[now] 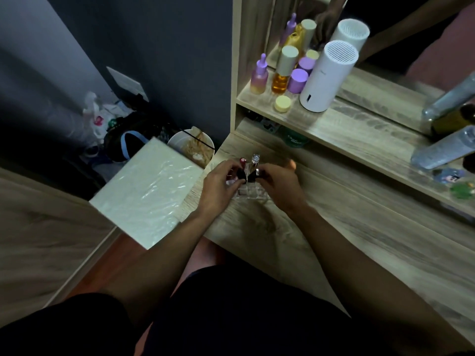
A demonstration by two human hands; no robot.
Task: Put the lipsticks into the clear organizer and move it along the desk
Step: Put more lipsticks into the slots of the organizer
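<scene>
Knees and forearms nearest. Table [321,227]: clear organizer [250,195] near its left edge. Left hand [219,185] and right hand [279,185] each pinch a dark lipstick [241,173] over it, probably aiming for slots.

- Organizer [250,194] sits on the table [321,242], near its left end.
- Two lipsticks [248,164] stand in it, at the back.
- Left hand [218,185] and right hand [279,185] flank it.
- Behind, a shelf [334,124] carries bottles [280,73].
</scene>
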